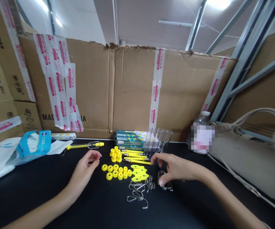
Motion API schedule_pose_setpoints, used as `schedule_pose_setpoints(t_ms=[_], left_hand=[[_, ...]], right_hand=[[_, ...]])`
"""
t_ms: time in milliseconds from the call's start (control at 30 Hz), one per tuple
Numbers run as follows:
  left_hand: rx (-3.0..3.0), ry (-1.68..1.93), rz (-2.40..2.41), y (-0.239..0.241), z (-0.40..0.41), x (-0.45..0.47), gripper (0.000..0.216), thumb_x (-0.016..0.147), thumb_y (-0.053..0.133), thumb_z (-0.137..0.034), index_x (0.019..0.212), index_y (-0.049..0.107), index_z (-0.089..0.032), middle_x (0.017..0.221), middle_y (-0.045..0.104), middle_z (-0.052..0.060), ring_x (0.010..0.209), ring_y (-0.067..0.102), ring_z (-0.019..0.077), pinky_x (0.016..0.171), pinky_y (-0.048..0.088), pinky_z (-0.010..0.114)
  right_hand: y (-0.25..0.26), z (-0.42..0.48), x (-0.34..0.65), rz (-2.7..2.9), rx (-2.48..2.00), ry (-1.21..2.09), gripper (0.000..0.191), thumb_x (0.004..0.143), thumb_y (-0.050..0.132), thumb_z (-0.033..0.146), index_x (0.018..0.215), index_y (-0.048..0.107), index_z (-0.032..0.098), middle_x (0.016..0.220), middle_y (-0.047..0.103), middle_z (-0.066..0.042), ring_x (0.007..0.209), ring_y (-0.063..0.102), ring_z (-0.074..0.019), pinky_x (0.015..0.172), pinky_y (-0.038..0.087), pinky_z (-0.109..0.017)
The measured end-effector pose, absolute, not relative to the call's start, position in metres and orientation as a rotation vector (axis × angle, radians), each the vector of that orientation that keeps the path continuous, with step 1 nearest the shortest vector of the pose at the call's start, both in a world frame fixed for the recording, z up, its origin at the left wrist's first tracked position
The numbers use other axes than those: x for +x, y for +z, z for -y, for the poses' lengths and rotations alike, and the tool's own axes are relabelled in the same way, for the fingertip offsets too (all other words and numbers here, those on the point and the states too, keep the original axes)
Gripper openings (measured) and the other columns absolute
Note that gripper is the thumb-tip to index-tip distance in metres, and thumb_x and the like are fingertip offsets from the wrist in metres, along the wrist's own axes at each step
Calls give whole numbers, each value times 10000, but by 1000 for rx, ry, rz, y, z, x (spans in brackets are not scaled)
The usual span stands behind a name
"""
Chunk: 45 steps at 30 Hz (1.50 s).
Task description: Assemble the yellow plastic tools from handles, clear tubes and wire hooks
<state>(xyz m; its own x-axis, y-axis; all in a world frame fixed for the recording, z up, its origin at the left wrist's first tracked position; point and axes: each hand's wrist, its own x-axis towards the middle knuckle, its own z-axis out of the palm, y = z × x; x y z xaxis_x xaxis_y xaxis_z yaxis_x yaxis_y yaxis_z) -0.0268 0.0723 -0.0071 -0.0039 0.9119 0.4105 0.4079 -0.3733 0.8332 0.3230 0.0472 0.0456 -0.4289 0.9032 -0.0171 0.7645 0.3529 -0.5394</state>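
My left hand (pixel 86 165) hovers over the black table left of the yellow parts, fingers loosely curled, thumb apart, nothing visible in it. My right hand (pixel 173 167) reaches in from the right with thumb and fingers spread. Its thumb is over bent wire loops (pixel 168 184); I cannot tell whether it touches them. Its fingertips are near yellow rods with springs (pixel 137 160). Between the hands lie yellow ring caps (pixel 115 167), taller flanged yellow caps (pixel 114 157), flat yellow pieces (pixel 139 173), small metal parts (pixel 150 183) and metal hooks (pixel 137 194).
Clear tubes (pixel 160 138) stand before green boxes (pixel 129 140) at the back. An assembled yellow spring scale (pixel 83 146) lies left, near a blue-and-white plastic pack (pixel 36 143). A bottle (pixel 201 133) and handbag (pixel 249 159) occupy the right. A cardboard wall (pixel 132 92) borders the back.
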Motion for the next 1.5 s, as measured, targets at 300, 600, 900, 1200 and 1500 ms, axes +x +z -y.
schedule_pose_setpoints(t_ms=[300,600,900,1200,1500], left_hand=[[2270,1329,-1607,5,-110,-67,206,858,457,-292,983,606,-224,1078,591,75,1091,558,272,997,420,450],[2610,970,-1755,-11,-137,-95,392,912,465,-481,1127,633,-199,1165,665,135,1153,564,336,1020,395,468],[2690,799,-1815,-6,-131,-93,258,938,436,-414,1033,601,-239,1040,695,84,1013,616,305,882,419,418],[2665,805,-1901,1,-118,-84,192,935,345,-238,969,532,-211,975,705,112,978,653,310,851,411,455],[2745,1226,-1948,6,-109,-77,270,1001,372,-371,1130,494,-166,1048,707,173,904,692,320,768,492,401]], right_hand=[[46,-37,320,2243,-1647,1060,446,611,842,269,1019,660,268,1033,454,-20,617,576,-101,291,423,-121],[36,-42,328,2240,-1546,1117,337,686,778,173,987,655,259,1028,412,2,602,582,-63,363,485,-125],[36,-41,332,2279,-1541,1074,220,751,746,229,957,670,246,1032,443,-5,584,603,-58,386,468,-131],[42,-41,337,2286,-1593,1030,169,732,741,210,894,700,238,1014,446,-4,599,596,-68,432,497,-153],[59,-40,328,2402,-1485,802,381,672,868,315,1018,708,324,999,444,12,718,510,-110,663,479,-234]])
